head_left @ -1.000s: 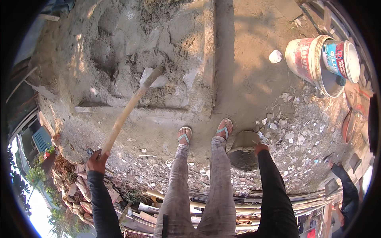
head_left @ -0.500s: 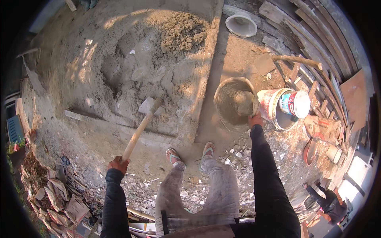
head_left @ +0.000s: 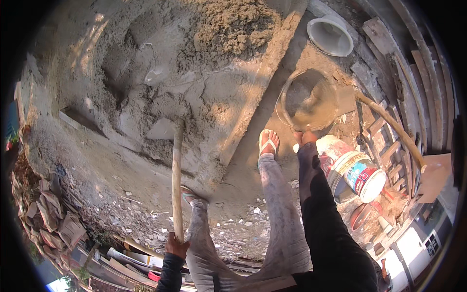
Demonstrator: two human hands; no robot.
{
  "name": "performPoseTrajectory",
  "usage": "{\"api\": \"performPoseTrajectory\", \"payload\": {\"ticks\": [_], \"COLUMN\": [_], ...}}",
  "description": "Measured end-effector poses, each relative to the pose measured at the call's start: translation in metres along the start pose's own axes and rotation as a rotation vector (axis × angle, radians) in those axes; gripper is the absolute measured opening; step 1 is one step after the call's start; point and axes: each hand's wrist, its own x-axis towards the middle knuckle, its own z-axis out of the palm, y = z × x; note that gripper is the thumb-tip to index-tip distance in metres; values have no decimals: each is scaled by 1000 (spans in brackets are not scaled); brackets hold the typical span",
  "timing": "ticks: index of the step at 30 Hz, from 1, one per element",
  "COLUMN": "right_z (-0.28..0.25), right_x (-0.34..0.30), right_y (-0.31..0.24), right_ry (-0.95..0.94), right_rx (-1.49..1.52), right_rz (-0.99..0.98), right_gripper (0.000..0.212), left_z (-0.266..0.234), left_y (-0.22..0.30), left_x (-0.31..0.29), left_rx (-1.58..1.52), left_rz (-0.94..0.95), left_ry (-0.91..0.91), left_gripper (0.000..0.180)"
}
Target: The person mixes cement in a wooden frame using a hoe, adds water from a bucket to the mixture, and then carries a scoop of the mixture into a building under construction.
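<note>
Wooden hoe handle [head_left: 177, 194], head view: I have my left hand [head_left: 177, 246] in a closed grip round its lower end; blade [head_left: 161, 130] against grey mortar [head_left: 160, 103]. Round tub [head_left: 312, 118], between plank [head_left: 265, 85] and white bucket [head_left: 333, 150]: right hand [head_left: 305, 138], grip closed on its near rim.

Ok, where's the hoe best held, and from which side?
Hold the hoe by its wooden handle, probably near the free end, from the near side, where the left grip sits: the handle points back that way, blade at the far end against the grey mix.
</note>
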Motion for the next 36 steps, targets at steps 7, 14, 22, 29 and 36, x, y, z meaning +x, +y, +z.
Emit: {"api": "performPoseTrajectory", "payload": {"ticks": [7, 14, 22, 29, 36], "right_z": [175, 201, 160, 125, 165], "right_x": [-296, -389, -320, -182, -101], "right_y": [133, 219, 86, -183, -261], "right_ry": [-966, -729, -649, -476, -314], "right_rx": [-626, -446, -206, 119, 205], "right_rz": [278, 153, 187, 34, 2], "right_gripper": [83, 37, 13, 14, 13], "left_z": [117, 138, 156, 83, -8], "left_y": [60, 7, 99, 361, 476], "left_x": [-23, -31, 5, 50, 91], "left_rx": [-272, -182, -250, -59, 82], "left_rz": [-114, 76, 80, 435, 710], "left_ry": [106, 258, -25, -77, 112], "left_gripper": [61, 43, 36, 40, 15]}}
